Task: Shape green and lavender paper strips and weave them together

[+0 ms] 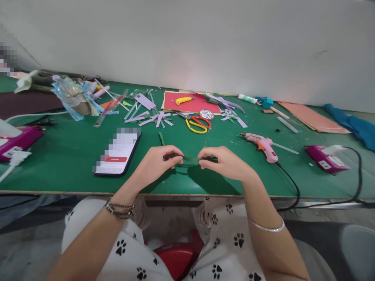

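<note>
Just above the green table (67, 156), my left hand (156, 160) and my right hand (224, 160) each pinch one end of a dark green paper strip (190, 159). The strip stretches between the two sets of fingertips and sags a little in the middle. Both hands are closed on it. A phone (118, 152) lies flat to the left of my left hand. A pink glue gun (263, 145) lies to the right of my right hand, its black cord running off the table edge.
Yellow and red scissors (197, 124), purple paper strips (155, 117), a red sheet (190, 103) with a yellow cutter (184, 100), a paper flower bundle (73, 95), magenta devices at left (20, 140) and right (326, 158), orange paper (310, 116), and blue cloth (354, 125).
</note>
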The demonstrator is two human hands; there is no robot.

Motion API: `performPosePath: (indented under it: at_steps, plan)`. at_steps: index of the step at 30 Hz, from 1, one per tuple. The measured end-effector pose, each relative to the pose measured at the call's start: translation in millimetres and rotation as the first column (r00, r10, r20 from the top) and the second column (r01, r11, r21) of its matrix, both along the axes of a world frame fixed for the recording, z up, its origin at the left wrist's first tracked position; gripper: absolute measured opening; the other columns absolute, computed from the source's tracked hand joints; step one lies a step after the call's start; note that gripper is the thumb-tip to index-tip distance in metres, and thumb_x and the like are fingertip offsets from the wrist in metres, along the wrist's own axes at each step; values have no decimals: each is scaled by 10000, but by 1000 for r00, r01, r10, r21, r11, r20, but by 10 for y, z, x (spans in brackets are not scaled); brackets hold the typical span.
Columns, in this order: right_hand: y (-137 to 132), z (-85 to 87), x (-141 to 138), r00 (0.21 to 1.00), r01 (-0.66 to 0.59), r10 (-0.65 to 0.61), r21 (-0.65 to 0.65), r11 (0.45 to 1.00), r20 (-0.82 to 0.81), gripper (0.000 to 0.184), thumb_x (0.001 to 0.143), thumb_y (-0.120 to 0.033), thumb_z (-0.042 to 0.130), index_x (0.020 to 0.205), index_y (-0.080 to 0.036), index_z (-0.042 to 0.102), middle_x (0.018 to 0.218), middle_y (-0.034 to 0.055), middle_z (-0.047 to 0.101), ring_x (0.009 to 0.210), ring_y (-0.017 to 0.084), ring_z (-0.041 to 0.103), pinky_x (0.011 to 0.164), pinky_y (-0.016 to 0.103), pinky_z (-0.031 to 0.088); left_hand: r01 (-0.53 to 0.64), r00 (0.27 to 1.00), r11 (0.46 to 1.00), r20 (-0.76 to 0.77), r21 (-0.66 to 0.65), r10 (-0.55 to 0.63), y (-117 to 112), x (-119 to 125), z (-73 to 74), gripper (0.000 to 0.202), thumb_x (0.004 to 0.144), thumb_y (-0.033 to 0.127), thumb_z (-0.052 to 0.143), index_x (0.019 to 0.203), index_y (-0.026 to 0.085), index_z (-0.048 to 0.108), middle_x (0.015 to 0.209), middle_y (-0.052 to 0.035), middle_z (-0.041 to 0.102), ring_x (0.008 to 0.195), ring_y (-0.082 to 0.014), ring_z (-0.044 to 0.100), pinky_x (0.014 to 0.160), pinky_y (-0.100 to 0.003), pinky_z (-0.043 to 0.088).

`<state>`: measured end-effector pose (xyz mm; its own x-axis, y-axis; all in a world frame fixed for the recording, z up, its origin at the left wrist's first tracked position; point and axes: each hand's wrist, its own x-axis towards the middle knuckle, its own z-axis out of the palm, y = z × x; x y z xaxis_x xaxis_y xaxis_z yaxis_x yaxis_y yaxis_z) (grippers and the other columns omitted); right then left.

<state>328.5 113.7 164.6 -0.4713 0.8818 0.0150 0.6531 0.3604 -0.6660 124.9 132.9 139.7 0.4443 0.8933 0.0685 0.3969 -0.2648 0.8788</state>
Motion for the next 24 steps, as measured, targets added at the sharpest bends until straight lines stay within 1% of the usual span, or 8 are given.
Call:
performPosePath:
  at_steps: [2, 3, 5, 7, 9, 13, 17, 24]
  plan:
    - [-10, -20, -64, 1000, -13, 12, 66, 998, 18, 131, 783, -274, 517, 850, -197, 601, 856, 32, 657, 758, 147, 568, 682, 256, 378, 12, 1000, 1000, 2, 4, -12, -21, 25, 1, 161, 742, 308, 540, 761, 177, 631, 669, 6, 664, 535, -106, 546, 545, -198, 409]
    - [-15, -33, -102, 999, -16, 13, 96, 995, 30, 150, 786, -293, 519, 863, -198, 605, 872, 39, 655, 772, 154, 565, 688, 262, 373, 13, 1000, 1000, 1, 6, -13, -32, 39, 1, 154, 735, 300, 546, 749, 177, 636, 644, 11, 656, 519, -103, 542, 539, -198, 407]
    - [-20, -55, -170, 999, -16, 10, 109, 994, 49, 164, 806, -305, 496, 801, -187, 609, 746, 25, 644, 671, 133, 548, 623, 244, 360, 7, 1000, 1000, 8, 0, -7, -45, 61, 2, 142, 718, 290, 558, 726, 175, 640, 597, 21, 634, 497, -98, 536, 526, -196, 404]
    - [-22, -70, -212, 999, -18, 15, 85, 996, 37, 207, 824, -283, 470, 695, -174, 590, 584, -11, 588, 537, 92, 493, 544, 215, 327, -11, 999, 1000, 35, -29, 12, -44, 70, 2, 141, 701, 293, 572, 715, 169, 636, 577, 22, 622, 492, -97, 538, 514, -195, 409]
    - [-20, -73, -222, 1000, -15, 16, 56, 998, -8, 231, 827, -248, 458, 641, -168, 570, 511, -35, 542, 477, 67, 457, 514, 198, 311, -20, 997, 996, 77, -82, 26, -30, 68, 1, 148, 683, 300, 585, 719, 163, 628, 588, 13, 631, 493, -98, 545, 502, -195, 420]
    - [-20, -54, -202, 994, 7, -9, -21, 1000, -113, 217, 808, -217, 452, 632, -165, 568, 506, -42, 534, 458, 58, 461, 492, 186, 325, -30, 981, 983, 185, -182, 64, 0, 53, 5, 184, 648, 322, 614, 730, 157, 614, 631, -4, 660, 481, -86, 541, 497, -193, 441]
    - [-26, -43, -202, 975, 40, -61, -102, 994, -212, 179, 788, -243, 470, 664, -165, 575, 526, -36, 546, 472, 67, 489, 489, 187, 369, -64, 951, 969, 279, -239, 132, -7, 67, 15, 202, 626, 333, 637, 706, 152, 600, 632, -9, 673, 433, -61, 495, 477, -187, 437]
    - [-23, -70, -221, 942, 124, -156, -124, 985, -297, 186, 785, -282, 479, 689, -164, 587, 519, -24, 550, 472, 80, 504, 488, 201, 405, -112, 942, 963, 282, -245, 181, -45, 89, 29, 189, 625, 322, 645, 678, 145, 606, 641, -17, 686, 409, -59, 488, 456, -186, 430]
